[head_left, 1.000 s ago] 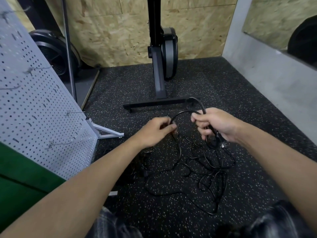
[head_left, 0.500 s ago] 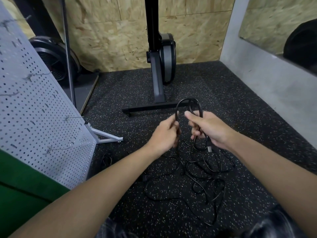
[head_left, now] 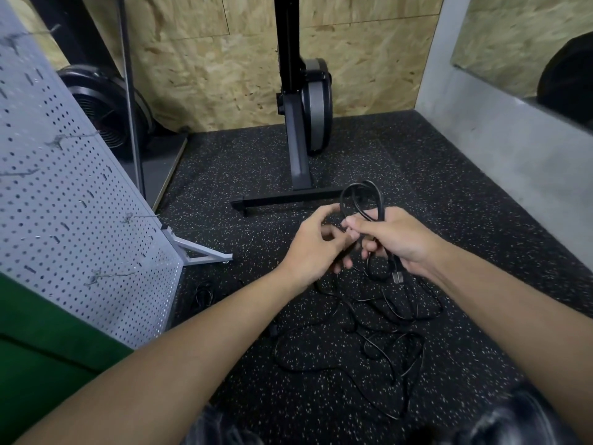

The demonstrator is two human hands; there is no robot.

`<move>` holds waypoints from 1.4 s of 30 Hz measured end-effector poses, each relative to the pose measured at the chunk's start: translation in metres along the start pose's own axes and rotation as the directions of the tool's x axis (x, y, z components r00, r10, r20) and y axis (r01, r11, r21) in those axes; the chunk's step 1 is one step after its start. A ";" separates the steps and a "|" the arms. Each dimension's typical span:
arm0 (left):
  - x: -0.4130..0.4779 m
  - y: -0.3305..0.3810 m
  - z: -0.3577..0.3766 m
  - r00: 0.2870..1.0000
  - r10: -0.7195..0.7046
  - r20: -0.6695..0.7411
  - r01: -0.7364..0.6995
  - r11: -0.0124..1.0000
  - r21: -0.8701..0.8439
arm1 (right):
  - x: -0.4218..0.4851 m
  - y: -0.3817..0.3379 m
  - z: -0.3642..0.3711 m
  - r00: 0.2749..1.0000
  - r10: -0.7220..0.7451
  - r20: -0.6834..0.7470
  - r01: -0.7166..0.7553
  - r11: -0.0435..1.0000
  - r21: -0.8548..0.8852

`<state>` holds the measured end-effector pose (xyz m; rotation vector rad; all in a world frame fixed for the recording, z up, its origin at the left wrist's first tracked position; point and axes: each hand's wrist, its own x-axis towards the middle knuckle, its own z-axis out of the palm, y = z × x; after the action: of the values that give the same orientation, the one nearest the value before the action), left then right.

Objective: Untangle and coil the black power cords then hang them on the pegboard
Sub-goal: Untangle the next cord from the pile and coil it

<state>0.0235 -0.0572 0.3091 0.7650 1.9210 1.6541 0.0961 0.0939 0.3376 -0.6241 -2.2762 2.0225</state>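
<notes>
A black power cord (head_left: 362, 194) rises as small loops above my right hand (head_left: 394, 239), which grips the gathered strands; its plug end (head_left: 398, 277) hangs just below that hand. My left hand (head_left: 316, 247) sits right against the right one, fingers curled near the cord, and whether it holds the cord cannot be told. The rest of the cord lies as a tangled heap (head_left: 378, 329) on the speckled floor under both hands. A grey pegboard (head_left: 73, 200) with wire hooks (head_left: 109, 276) leans at the left.
A black exercise machine stand (head_left: 298, 149) with a floor bar (head_left: 288, 200) stands just beyond my hands. The pegboard's white foot (head_left: 199, 252) juts onto the floor. A fan-like wheel (head_left: 106, 110) sits back left. A grey wall (head_left: 513, 149) runs along the right.
My left hand has come in against my right hand, and the wide arc of cord between them has narrowed into tight loops standing above my right hand.
</notes>
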 end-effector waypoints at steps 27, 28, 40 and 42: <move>0.006 -0.051 -0.007 0.934 -0.129 0.334 -0.004 0.929 0.370 | -0.006 -0.026 -0.030 0.993 -0.104 -0.056 0.117 0.825 0.552; 0.006 -0.051 -0.006 0.936 -0.112 0.333 -0.024 0.925 0.379 | -0.006 -0.027 -0.030 0.993 -0.103 -0.058 0.117 0.802 0.586; 0.014 -0.050 -0.013 0.911 0.207 0.357 -0.405 0.617 0.675 | -0.006 -0.032 -0.048 0.996 -0.008 -0.084 0.063 0.738 0.672; 0.017 -0.044 -0.023 0.891 0.275 0.362 -0.453 0.467 0.760 | -0.005 -0.031 -0.053 0.995 0.025 -0.098 0.044 0.767 0.640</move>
<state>-0.0085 -0.0667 0.2684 1.7478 2.4937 0.6558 0.1074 0.1402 0.3763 -0.6170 -1.3561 2.4784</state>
